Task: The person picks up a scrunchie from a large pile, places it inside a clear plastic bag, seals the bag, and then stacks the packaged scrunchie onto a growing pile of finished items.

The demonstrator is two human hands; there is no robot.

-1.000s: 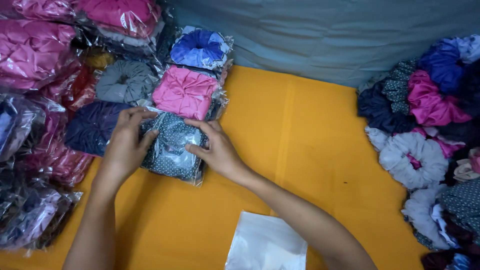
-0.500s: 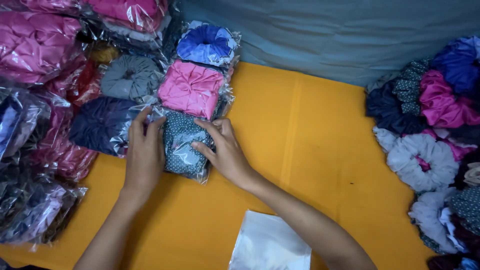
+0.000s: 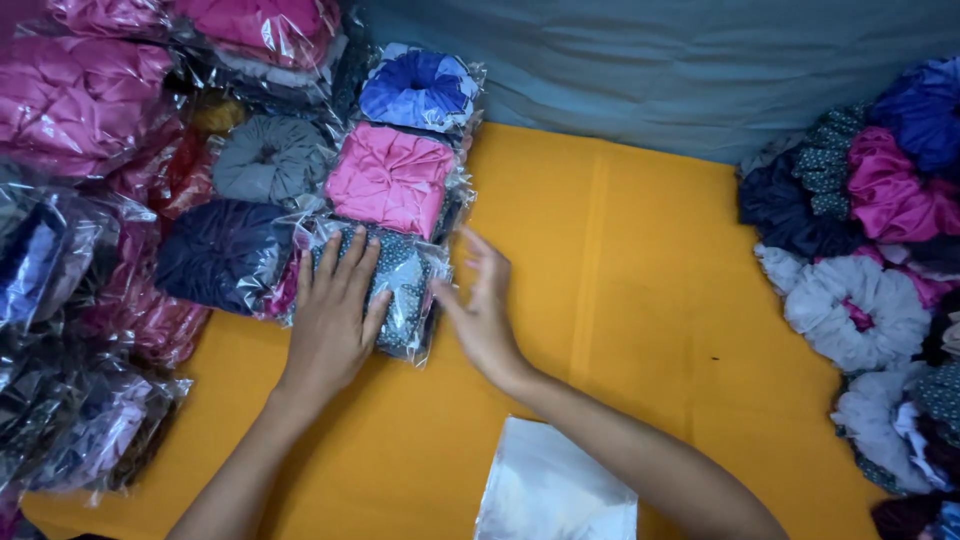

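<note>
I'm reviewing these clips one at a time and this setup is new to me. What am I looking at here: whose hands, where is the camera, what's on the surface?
There is no machine: a person works bare-handed, filmed by one camera on their head looking down. The left hand lies flat on a dotted grey bagged scrunchie at the near end of a row, below a pink bagged one and a blue one. The right hand is open beside it, holding nothing. All of it lies on an orange cloth. Loose scrunchies pile at the right, and an empty clear bag lies near the wrists.

**Cloth and glossy plastic**

We see a dotted cloth scrunchie [image 3: 395, 290] in crinkly, glossy clear plastic. The yellow cloth cover [image 3: 620, 300] looks matt and smooth, creased once. Loose satin scrunchies [image 3: 890, 195] shine; the empty bags [image 3: 555, 490] gleam.
</note>
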